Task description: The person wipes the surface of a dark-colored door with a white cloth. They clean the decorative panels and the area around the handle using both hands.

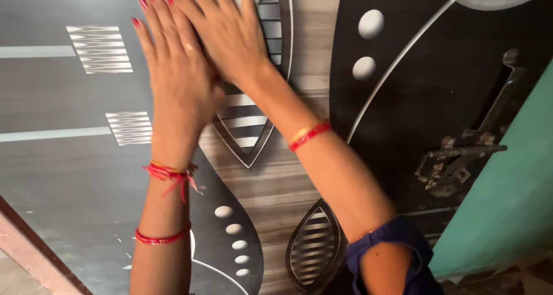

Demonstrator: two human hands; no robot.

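A: Dark patterned door [86,174] fills the view, tilted in frame; teal wall [507,203] at the right edge, reddish frame strip [26,243] at the lower left corner.

B: Hands?

A: Both are flat on the door's face near the top edge of the view. Left hand [175,82] has its fingers spread, palm down, nails red. Right hand [222,27] lies just beside it, its heel overlapping the left one's thumb side. Neither is closed on anything; the fingers are fully extended and the contact is palm only.

B: Which one is nearer the latch?

A: Right. The metal latch and handle [472,139] sit by the door's right edge, next to the wall, well apart from both palms. The right forearm crosses the grey wood-grain band [305,47] that runs between the two dark panels.

B: Long axis of the handle?

A: Slanted in frame, roughly parallel to the door's right edge. The bolt below it lies across that line.

B: Wrist details?

A: Red thread bands on both wrists [167,174], and a blue sleeve [391,243] at the right elbow. I cannot tell whether the bolt is engaged.
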